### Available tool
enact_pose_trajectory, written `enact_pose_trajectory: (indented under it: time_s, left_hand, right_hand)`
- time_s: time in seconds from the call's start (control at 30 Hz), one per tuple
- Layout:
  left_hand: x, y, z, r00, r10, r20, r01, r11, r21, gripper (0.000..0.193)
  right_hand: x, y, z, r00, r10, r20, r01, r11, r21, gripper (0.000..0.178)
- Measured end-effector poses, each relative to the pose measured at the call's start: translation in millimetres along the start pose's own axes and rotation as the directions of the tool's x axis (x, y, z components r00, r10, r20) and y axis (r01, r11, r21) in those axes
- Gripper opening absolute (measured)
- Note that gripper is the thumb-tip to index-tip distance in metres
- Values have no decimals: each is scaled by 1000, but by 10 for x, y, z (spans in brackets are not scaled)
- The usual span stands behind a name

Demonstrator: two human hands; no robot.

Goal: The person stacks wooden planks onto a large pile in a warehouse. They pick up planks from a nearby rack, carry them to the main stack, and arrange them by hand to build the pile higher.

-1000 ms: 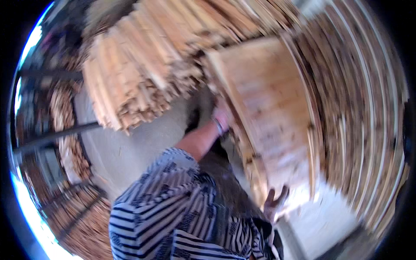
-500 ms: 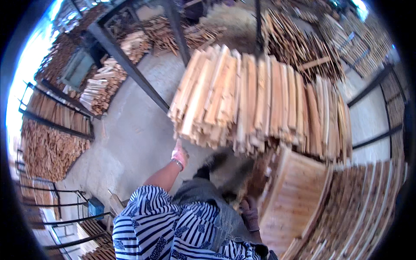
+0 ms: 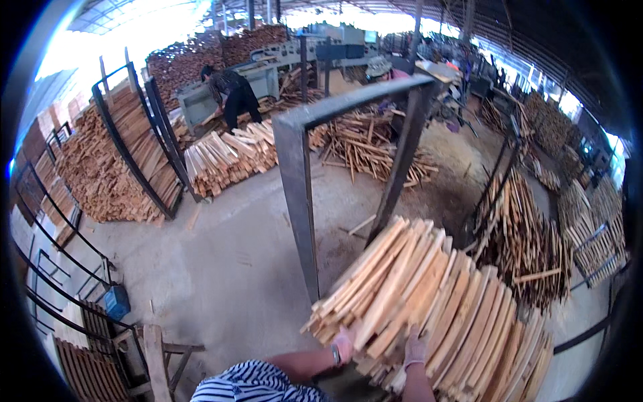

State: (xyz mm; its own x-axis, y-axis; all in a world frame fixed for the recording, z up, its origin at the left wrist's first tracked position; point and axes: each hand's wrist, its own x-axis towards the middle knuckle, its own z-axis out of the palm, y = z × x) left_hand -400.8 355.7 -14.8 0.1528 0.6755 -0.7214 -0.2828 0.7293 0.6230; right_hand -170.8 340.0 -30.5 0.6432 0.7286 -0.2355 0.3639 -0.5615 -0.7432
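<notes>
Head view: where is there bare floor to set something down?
The broadest free patch is the grey floor between the blue container, the low back stack and the dark metal frame. It is crowded around the left hand and right hand, both at the near stack of wooden strips.

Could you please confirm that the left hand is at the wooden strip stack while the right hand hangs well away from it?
Not quite: the head view shows the right hand at the wooden strip stack too; the left hand is there as you say.

Two hands, one wristband, one stick stack beside them, one blue container, one bent-over co-worker
</notes>
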Motion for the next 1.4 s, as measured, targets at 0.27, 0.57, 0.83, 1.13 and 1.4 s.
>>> enact_pose_trajectory:
  time_s: [0.27,0.57,0.83,1.13,1.4]
  left_hand:
    - [-236,432,135,972,-218,-90,231,958,171,122]
    - [-387,366,431,985,-148,94,103,922,372,112]
    - [-147,139,832,991,-89,101,-14,679,734,120]
    - [320,-200,796,983,43,178,-157,694,703,121]
    - [-829,-537,308,957,-136,256,-49,793,607,95]
  right_hand:
    - [111,-21,119,995,63,83,-78,980,184,103]
    - [107,-267,-9,975,-5,222,-91,903,419,79]
    - [540,196,-221,929,244,279,-301,936,183,90]
    - [666,641,-167,940,22,340,-89,979,181,100]
    - [-861,591,-611,782,-31,622,-411,725,553,88]
